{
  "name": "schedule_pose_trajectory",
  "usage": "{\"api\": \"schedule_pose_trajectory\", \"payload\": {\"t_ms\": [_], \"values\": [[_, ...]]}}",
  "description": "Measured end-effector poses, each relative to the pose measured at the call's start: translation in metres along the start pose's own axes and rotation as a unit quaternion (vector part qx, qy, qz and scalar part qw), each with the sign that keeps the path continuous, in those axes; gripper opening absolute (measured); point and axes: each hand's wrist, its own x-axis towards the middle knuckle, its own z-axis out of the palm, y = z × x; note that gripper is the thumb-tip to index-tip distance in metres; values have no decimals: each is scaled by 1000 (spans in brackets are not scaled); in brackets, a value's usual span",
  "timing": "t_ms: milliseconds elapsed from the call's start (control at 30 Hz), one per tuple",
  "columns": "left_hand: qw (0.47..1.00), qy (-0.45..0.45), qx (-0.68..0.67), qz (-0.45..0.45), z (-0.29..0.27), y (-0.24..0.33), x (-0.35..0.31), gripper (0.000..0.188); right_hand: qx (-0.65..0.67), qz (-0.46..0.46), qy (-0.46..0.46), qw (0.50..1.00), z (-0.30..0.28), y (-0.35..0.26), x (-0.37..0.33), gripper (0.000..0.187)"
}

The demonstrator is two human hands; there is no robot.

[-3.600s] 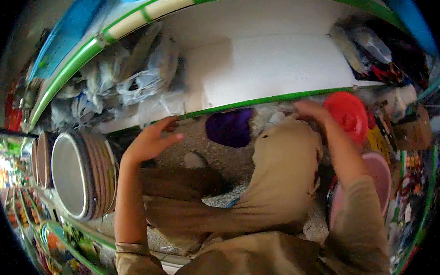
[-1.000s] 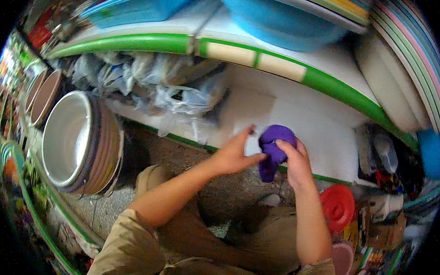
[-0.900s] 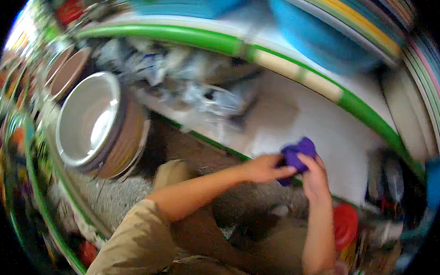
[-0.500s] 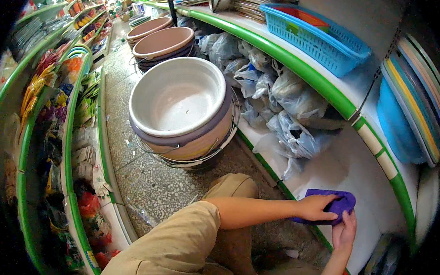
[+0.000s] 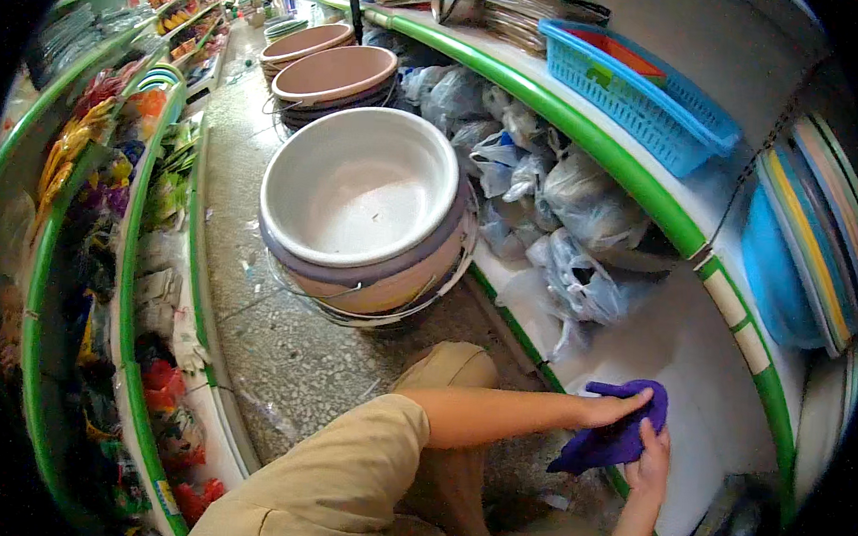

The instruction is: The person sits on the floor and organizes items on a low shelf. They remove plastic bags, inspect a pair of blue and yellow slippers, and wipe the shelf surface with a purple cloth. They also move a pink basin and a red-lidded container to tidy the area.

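A folded purple cloth (image 5: 614, 441) is between my two hands above the edge of the white bottom shelf on the right. My left hand (image 5: 618, 408) reaches across from the left and lies on its upper part, fingers straight and together, pressing the cloth. From below, my right hand (image 5: 650, 460) grips the cloth's right edge, its thumb and fingers upward. A loose corner of the cloth hangs down to the left, below my left wrist. Part of the cloth is hidden behind my left hand.
Stacked pots with wire handles (image 5: 360, 187) stand on the speckled floor (image 5: 241, 336). Knotted plastic bags (image 5: 583, 286) fill the lower shelf. Above sits a blue basket (image 5: 641, 104), with coloured basins (image 5: 788, 258) at the right. Green-edged shelves (image 5: 131, 301) line the left side.
The purple cloth, before a compact folded bundle, now has a corner hanging down to the left. My left hand's fingers have straightened over it. The view has shifted slightly.
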Motion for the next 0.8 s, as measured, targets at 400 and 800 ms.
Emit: {"api": "schedule_pose_trajectory", "payload": {"t_ms": [400,800], "values": [[962,10,-249,-110,17,-17,1,70,50,-32,0,998,7,-19,-14,33],[979,199,4,34,-2,22,-1,26,-389,-111,214,889,-76,0,10,25]]}}
